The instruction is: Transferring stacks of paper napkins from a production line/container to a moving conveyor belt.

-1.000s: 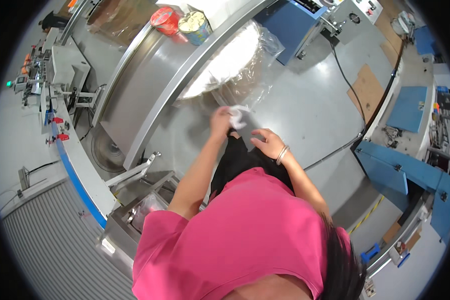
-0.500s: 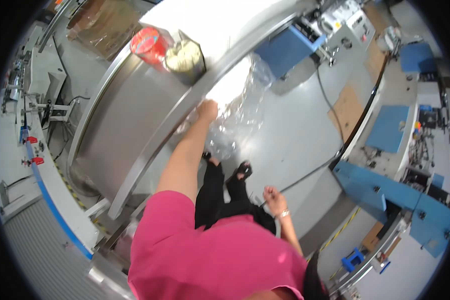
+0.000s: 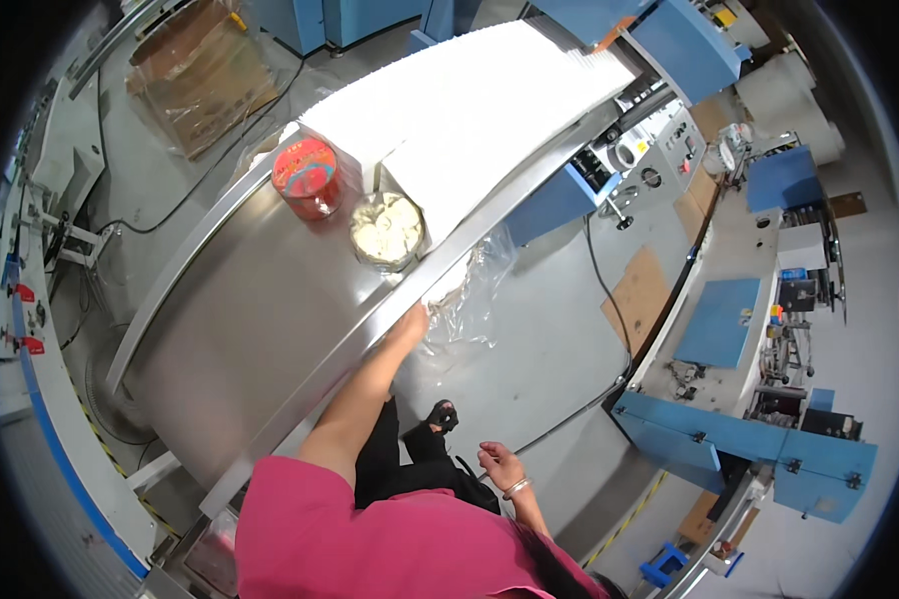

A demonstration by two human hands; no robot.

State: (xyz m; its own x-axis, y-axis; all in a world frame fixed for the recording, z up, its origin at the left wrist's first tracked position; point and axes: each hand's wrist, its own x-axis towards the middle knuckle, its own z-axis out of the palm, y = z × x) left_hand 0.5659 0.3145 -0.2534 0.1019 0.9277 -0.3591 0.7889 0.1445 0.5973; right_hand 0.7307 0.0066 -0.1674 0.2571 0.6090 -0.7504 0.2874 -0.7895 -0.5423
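Observation:
My left hand reaches down beside the metal table's front edge. Its fingers look closed at the top of a clear plastic bag, which hangs below the edge. The fingertips are partly hidden. Low at my right side, my right hand is held away from everything, fingers loosely bent and apart, with nothing seen in it. On the metal table stand a red round container and an open-topped clear container of pale crumpled pieces. A long row of white sheets lies behind them.
Blue-and-grey machines adjoin the table's far right end. Blue panels and a bench line the right side. A dark cable crosses the floor. Plastic-wrapped cardboard rests at the far left; a small blue stool is at lower right.
My view has tilted up, so more of the white sheets and machines shows and the table sits lower. My left hand stays by the table edge at the plastic bag; my right stays low.

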